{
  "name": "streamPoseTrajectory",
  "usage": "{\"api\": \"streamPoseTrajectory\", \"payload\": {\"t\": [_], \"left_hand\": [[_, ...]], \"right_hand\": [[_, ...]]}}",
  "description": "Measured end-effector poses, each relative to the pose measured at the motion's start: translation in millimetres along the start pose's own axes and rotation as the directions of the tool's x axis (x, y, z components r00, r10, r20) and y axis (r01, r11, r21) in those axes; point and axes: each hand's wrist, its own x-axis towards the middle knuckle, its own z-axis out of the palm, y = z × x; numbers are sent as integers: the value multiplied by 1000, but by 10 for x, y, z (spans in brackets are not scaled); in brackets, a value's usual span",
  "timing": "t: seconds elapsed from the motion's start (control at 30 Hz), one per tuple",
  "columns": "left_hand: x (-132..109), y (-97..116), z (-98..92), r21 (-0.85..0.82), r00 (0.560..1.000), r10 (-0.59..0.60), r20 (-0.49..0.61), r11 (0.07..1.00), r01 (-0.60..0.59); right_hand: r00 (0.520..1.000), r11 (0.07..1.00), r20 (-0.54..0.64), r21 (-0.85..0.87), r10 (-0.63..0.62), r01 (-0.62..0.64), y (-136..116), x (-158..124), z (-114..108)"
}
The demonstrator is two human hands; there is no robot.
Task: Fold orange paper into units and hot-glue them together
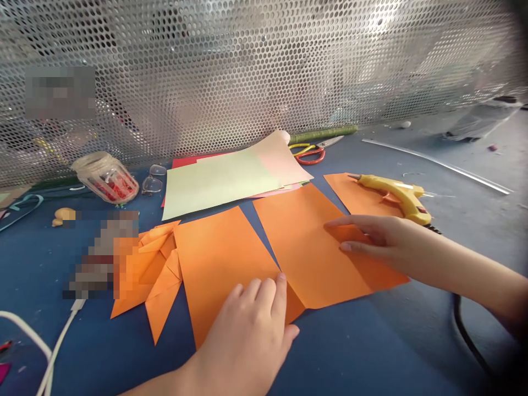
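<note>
Two orange sheets lie side by side on the blue table, the left sheet (218, 247) and the middle sheet (297, 236), meeting near their lower corners. My left hand (253, 319) rests palm down on the left sheet, its index fingertip at the seam and thumb apart, holding nothing. Over the middle sheet my right hand (371, 236) is open, index finger and thumb stretched out with a gap between them. A third orange piece (350, 192) lies behind it under a yellow glue gun (396, 192). Folded orange paper (160, 269) sits at the left.
Pale green sheets (214, 179) lie behind the orange ones, with scissors (311, 154) and a green stem (324, 133) beyond. A jar (107, 179), glasses (154, 180) and a white cable (61, 341) are at the left. Perforated metal (206, 82) stands behind.
</note>
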Motion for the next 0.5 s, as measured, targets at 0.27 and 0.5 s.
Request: {"api": "streamPoseTrajectory", "payload": {"t": [0.27, 0.5], "left_hand": [[87, 14, -189, -75, 960, -32, 277, 996, 55], [124, 25, -277, -105, 903, -28, 429, 991, 81]], "right_hand": [[999, 999, 23, 30, 36, -37, 124, 17, 62], [999, 999, -8, 17, 42, -42, 210, 33, 89]]}}
